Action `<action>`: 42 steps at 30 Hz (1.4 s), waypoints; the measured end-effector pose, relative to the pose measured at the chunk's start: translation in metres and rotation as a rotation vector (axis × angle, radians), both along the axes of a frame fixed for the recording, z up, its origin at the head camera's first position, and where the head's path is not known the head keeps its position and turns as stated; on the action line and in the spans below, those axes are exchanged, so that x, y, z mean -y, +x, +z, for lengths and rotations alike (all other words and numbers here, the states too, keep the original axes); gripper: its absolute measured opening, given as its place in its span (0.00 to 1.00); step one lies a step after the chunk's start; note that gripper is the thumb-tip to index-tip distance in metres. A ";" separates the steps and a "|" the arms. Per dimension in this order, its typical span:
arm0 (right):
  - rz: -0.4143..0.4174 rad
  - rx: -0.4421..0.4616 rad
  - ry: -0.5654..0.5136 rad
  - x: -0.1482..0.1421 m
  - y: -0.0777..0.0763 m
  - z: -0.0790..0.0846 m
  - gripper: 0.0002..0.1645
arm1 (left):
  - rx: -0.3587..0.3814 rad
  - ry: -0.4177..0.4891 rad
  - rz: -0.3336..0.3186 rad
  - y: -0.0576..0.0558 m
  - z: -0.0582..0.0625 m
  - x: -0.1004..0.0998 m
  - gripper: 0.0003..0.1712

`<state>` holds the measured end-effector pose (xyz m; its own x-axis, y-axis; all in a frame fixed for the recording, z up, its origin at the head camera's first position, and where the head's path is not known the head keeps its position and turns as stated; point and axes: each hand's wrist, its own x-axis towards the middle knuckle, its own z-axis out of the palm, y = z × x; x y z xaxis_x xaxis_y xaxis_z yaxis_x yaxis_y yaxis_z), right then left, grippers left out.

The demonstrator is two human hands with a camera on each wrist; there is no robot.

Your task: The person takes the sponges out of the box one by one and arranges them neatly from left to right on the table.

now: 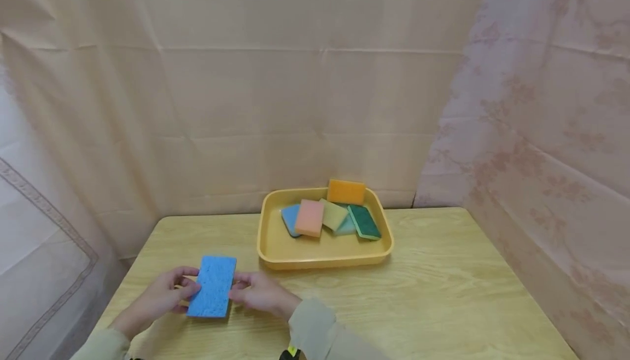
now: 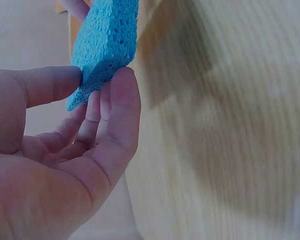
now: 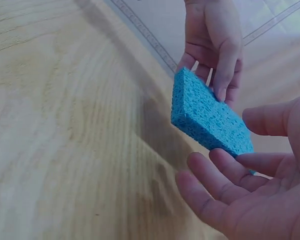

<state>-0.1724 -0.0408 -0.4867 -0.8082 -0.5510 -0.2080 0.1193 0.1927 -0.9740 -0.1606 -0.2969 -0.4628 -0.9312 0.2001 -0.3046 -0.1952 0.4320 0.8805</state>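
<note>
Head: blue sponge [image 1: 211, 286] held above the table [image 1: 453, 283], left and in front of the yellow tray [image 1: 322, 264]; left hand [image 1: 164, 294] pinches its left edge, right hand [image 1: 263, 293] its right. Other sponges [image 1: 310, 219] sit in the tray. Left wrist: thumb and fingers grasp the sponge. Right wrist: right hand grasps the near end, left the far.

Blue rectangular sponge [image 1: 213, 287], pitted surface, tilted, held from both sides, apparently above the table [image 1: 443, 278]
</note>
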 end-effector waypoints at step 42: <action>0.072 0.134 0.121 0.005 0.003 -0.018 0.30 | 0.151 -0.148 0.121 -0.002 -0.039 -0.010 0.23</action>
